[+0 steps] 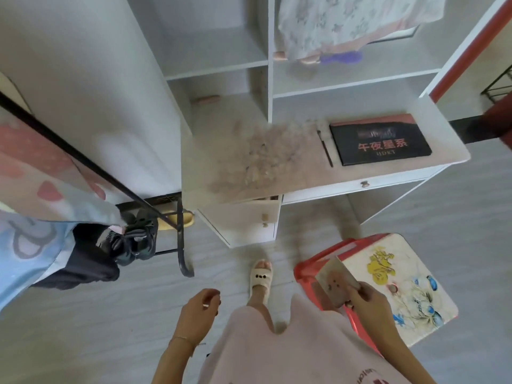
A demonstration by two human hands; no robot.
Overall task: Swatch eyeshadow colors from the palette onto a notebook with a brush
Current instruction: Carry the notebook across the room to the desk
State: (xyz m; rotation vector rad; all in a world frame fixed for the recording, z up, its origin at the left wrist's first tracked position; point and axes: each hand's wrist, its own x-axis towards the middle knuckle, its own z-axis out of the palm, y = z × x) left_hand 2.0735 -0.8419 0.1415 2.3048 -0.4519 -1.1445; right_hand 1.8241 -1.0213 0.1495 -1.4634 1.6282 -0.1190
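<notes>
Right hand (365,300) at five o'clock grips a small notebook (336,284), its cover blurred. Left hand (201,310) hangs loosely curled, empty. Closed palette (381,142) and brush (325,148) lie at one o'clock on the desk (304,178).

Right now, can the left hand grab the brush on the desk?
Probably not yet. The left hand hangs low beside the person's body, holding nothing, while the brush lies up on the desk beside the closed palette. Nothing blocks it; a step forward would do.

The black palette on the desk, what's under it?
The closed black palette lies on a reddish flat thing whose strip shows along its far edge; the rest is covered. The brush lies beside it.
</notes>
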